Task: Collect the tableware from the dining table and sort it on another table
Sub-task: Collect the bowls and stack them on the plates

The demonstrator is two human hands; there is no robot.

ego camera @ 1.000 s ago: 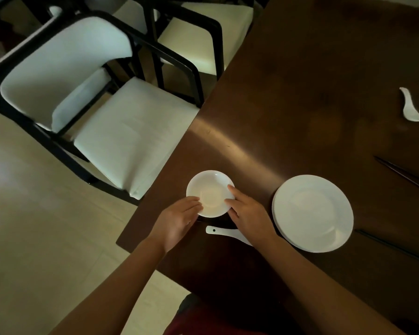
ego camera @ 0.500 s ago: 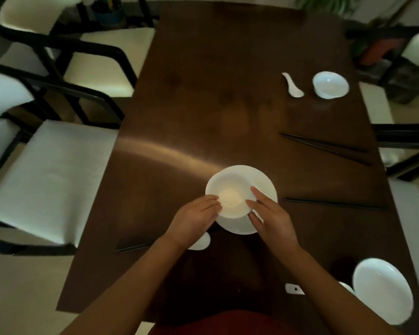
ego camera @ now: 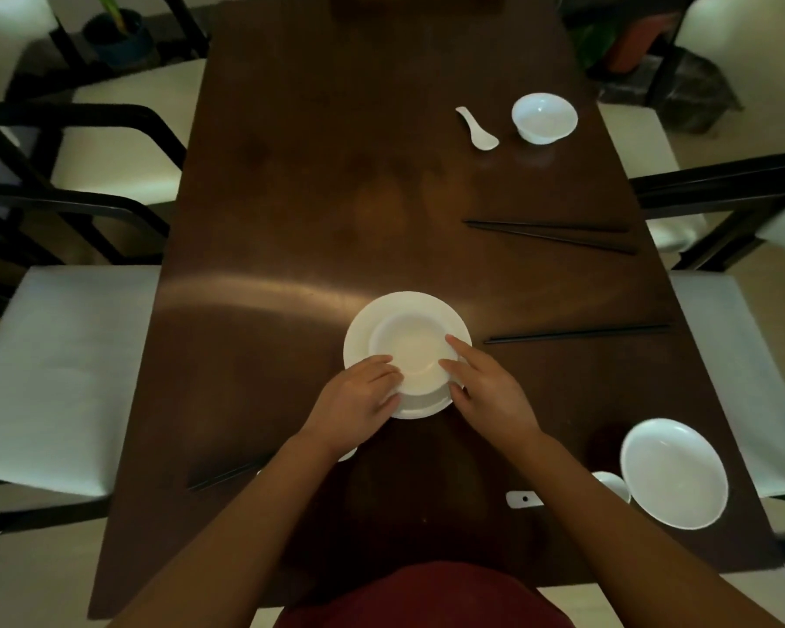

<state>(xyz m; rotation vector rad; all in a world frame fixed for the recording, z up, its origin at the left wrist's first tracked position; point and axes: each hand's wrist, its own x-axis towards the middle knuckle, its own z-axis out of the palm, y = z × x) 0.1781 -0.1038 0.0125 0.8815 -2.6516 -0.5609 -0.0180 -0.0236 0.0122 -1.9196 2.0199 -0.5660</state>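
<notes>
We are holding a small white ceramic bowl (ego camera: 415,354) over a white round plate (ego camera: 367,328).

Our left hand (ego camera: 354,403) and right hand (ego camera: 488,392) are gripping its near rim at the middle of the dark wooden table (ego camera: 318,206); black chopsticks (ego camera: 576,334) are lying to the right.

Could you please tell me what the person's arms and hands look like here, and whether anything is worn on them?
Both forearms are bare right down to the bottom of the picture, with no sleeve showing. The left hand and right hand are bare too: no gloves, and no ring, watch or bracelet visible. Between the arms, low in the picture, a dark red garment covers the person's body.
</notes>
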